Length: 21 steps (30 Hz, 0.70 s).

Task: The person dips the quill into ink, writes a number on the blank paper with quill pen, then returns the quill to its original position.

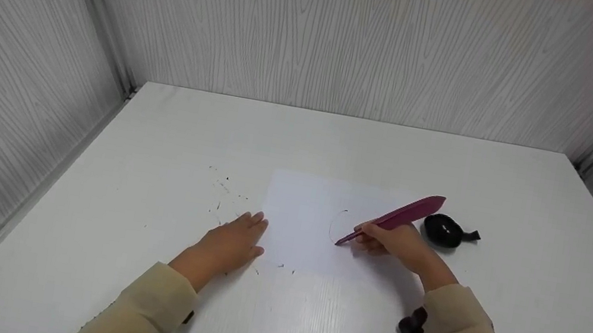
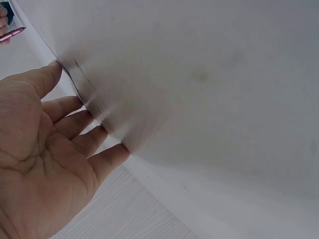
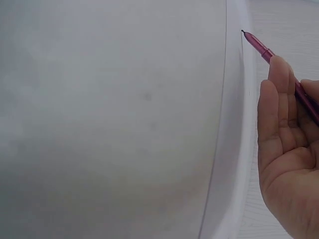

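A sheet of white paper [image 1: 298, 209] lies on the white table. My right hand [image 1: 401, 245] grips a dark magenta feather-shaped pen [image 1: 409, 212], its plume slanting up to the right. The pen's tip touches the paper at the lower end of a thin curved line [image 1: 331, 223]. In the right wrist view, the fingers pinch the pen's shiny barrel [image 3: 259, 46]. My left hand [image 1: 231, 243] rests with its fingers extended at the paper's left edge. From the left wrist, the palm [image 2: 47, 144] shows with fingers slightly spread and nothing held.
Right of my right hand lies a glossy black rounded object [image 1: 443, 231] with a short flared neck. A small black object [image 1: 411, 329] sits beside the right sleeve, partly covered. Dark specks [image 1: 224, 184] dot the table at left. Wood-grain panels [image 1: 348, 36] enclose the table's back and sides.
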Motion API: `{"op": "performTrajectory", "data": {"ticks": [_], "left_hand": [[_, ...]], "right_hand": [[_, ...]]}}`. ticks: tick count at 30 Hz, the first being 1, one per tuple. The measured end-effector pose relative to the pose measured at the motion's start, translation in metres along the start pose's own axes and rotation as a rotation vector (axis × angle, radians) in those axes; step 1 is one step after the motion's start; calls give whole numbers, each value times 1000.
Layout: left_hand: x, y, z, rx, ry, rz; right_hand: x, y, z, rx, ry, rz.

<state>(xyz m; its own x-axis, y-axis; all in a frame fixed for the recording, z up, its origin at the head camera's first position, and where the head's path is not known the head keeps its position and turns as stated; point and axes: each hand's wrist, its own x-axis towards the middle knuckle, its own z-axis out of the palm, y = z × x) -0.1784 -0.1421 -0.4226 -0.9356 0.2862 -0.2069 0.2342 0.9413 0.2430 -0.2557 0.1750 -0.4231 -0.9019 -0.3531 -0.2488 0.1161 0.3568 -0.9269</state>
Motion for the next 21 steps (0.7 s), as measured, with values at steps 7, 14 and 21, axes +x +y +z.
{"op": "performTrajectory", "data": {"ticks": [7, 14, 21], "left_hand": [[1, 0, -1, -18, -17, -6], [0, 1, -2, -25, -16, -4], [1, 0, -2, -14, -16, 3]], "right_hand": [[-5, 2, -5, -14, -10, 17], [-8, 4, -12, -41, -1, 40], [-10, 4, -18, -55, 17, 52]]}}
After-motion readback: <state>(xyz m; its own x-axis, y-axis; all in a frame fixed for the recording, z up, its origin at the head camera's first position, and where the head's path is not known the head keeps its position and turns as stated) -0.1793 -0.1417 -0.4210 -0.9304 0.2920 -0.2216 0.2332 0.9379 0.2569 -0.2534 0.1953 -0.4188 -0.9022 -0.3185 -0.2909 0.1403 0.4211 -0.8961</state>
